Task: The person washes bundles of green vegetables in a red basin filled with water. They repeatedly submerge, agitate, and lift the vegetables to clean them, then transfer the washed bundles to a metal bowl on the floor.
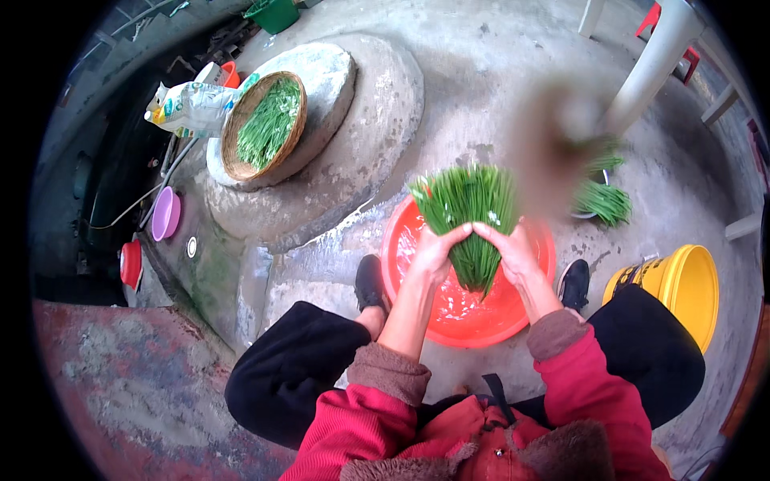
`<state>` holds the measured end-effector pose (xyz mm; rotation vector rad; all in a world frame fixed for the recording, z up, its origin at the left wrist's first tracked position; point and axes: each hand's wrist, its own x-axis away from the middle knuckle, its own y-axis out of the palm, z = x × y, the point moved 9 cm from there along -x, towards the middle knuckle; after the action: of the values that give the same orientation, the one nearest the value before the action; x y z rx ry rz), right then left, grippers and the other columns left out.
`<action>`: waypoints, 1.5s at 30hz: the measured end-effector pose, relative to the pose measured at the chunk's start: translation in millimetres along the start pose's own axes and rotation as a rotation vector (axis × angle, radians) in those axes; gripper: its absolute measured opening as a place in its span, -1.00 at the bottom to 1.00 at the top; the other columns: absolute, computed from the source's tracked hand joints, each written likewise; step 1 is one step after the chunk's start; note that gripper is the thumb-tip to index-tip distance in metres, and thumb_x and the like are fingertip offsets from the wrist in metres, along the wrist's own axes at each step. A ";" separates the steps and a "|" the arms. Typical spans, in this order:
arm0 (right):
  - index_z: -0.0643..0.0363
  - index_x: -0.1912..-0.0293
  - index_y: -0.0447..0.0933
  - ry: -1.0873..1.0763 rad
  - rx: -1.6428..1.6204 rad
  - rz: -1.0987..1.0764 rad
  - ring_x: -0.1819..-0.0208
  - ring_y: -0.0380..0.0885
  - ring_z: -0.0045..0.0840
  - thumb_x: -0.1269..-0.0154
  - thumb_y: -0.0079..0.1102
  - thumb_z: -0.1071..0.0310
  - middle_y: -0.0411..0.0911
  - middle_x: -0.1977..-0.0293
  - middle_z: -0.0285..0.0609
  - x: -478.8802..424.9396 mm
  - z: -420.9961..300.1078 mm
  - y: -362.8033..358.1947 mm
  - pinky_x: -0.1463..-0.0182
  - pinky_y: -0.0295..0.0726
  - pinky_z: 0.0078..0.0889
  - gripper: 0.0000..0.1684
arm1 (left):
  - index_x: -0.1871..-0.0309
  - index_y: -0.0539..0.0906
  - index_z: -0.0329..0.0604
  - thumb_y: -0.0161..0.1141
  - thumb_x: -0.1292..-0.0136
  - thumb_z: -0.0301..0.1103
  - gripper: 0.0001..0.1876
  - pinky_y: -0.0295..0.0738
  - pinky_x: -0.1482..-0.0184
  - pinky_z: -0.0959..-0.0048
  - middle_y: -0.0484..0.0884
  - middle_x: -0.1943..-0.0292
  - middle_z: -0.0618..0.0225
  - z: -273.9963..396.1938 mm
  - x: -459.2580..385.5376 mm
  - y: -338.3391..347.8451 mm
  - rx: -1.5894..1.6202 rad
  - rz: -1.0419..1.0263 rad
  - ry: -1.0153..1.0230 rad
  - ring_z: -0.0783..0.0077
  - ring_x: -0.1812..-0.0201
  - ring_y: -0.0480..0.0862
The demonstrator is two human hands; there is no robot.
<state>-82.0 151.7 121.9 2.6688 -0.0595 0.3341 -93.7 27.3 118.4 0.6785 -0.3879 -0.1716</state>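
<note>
A thick bundle of long green leaves, probably garlic chives (472, 201), fans out between my two hands. Around its left side curls my left hand (432, 252), and my right hand (511, 249) grips the right side. Both thumbs meet at the front of the bundle. Beneath it, between my feet, sits a round red-orange plastic basin (445, 337) holding water. The gathered ends of the leaves point toward me, above the water. My fingers behind the bundle are hidden.
More green bunches (604, 201) lie at the right, partly behind a blurred area. A yellow bucket (695, 294) stands by my right knee. On a round concrete slab (337, 66), a wicker basket (301, 132) holds more greens. Left are a purple basin (166, 213) and a plastic bag (198, 108).
</note>
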 end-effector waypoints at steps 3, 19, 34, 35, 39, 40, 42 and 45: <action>0.22 -0.06 0.54 0.089 -0.032 -0.032 0.07 0.61 -0.58 -0.28 0.28 0.43 0.62 0.06 -0.24 -0.2 -8.8 13.6 -0.02 0.59 -0.48 -0.65 | -0.15 0.52 -0.27 0.22 -0.27 -0.56 -0.63 0.60 -0.11 0.28 0.63 -0.03 0.21 5.8 -6.0 -8.3 -0.012 0.066 -0.047 0.28 -0.03 0.66; 0.29 -0.11 0.46 0.494 0.153 0.061 0.12 0.64 -0.43 -0.23 0.15 0.59 0.63 0.09 -0.10 -15.6 129.3 -79.0 -0.01 0.63 -0.34 -0.57 | -0.20 0.50 -0.23 0.19 -0.35 -0.29 -0.60 0.52 -0.19 0.14 0.61 -0.11 0.20 -118.5 -3.7 -115.4 0.147 0.119 -0.481 0.24 -0.09 0.63; 0.36 -0.03 0.45 -0.232 1.487 -0.121 -0.05 0.55 -0.01 -0.14 0.39 0.04 0.59 0.09 0.16 -38.4 72.8 -85.6 -0.15 0.47 -0.04 -0.34 | -0.27 0.46 -0.01 0.03 -0.44 0.04 -0.53 0.52 -0.15 0.04 0.59 -0.15 0.28 -123.8 2.8 -156.5 0.161 0.301 -0.366 0.26 -0.19 0.54; 0.36 0.01 0.47 -0.262 1.522 -0.092 -0.01 0.56 -0.01 -0.15 0.38 0.04 0.59 0.11 0.15 -36.3 69.6 -87.2 -0.11 0.49 -0.04 -0.38 | -0.28 0.45 -0.01 0.03 -0.45 0.03 -0.53 0.53 -0.14 0.03 0.58 -0.16 0.29 -123.3 0.3 -158.0 0.174 0.282 -0.343 0.25 -0.20 0.53; 0.32 0.18 0.54 -0.319 1.560 0.111 0.13 0.61 -0.07 -0.17 0.35 0.02 0.61 0.22 0.09 -30.5 45.1 -83.6 0.06 0.56 -0.06 -0.49 | -0.29 0.43 -0.03 0.02 -0.47 -0.04 -0.56 0.56 -0.12 0.01 0.56 -0.17 0.27 -122.5 -3.6 -158.7 0.165 0.234 -0.305 0.19 -0.13 0.59; 0.30 0.22 0.55 -0.309 1.530 0.140 0.17 0.62 -0.09 -0.17 0.35 0.02 0.62 0.25 0.06 -29.1 42.2 -79.7 0.10 0.57 -0.06 -0.52 | -0.26 0.45 -0.02 0.05 -0.46 -0.05 -0.58 0.57 -0.10 0.05 0.58 -0.12 0.30 -122.9 -1.8 -159.9 0.165 0.253 -0.309 0.23 -0.10 0.59; 0.24 0.30 0.58 -0.281 1.458 0.144 0.25 0.64 -0.14 -0.15 0.36 0.04 0.63 0.31 0.00 -21.4 35.4 -50.3 0.20 0.58 -0.08 -0.58 | -0.21 0.48 0.00 0.10 -0.43 -0.07 -0.62 0.58 -0.08 0.12 0.61 -0.04 0.36 -118.5 5.5 -161.5 0.166 0.295 -0.314 0.31 -0.05 0.61; 0.14 0.40 0.59 -0.235 1.166 -0.074 0.44 0.62 -0.28 -0.11 0.41 0.20 0.60 0.46 -0.12 -13.7 67.3 -8.9 0.34 0.56 -0.19 -0.76 | -0.15 0.51 -0.01 0.12 -0.42 -0.09 -0.65 0.60 -0.04 0.16 0.64 0.01 0.35 -117.5 3.7 -150.5 0.184 0.310 -0.322 0.34 0.01 0.63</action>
<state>-79.3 130.1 56.2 3.8364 0.2353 -0.0113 -47.3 -21.5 -60.3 0.7639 -0.8192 0.0522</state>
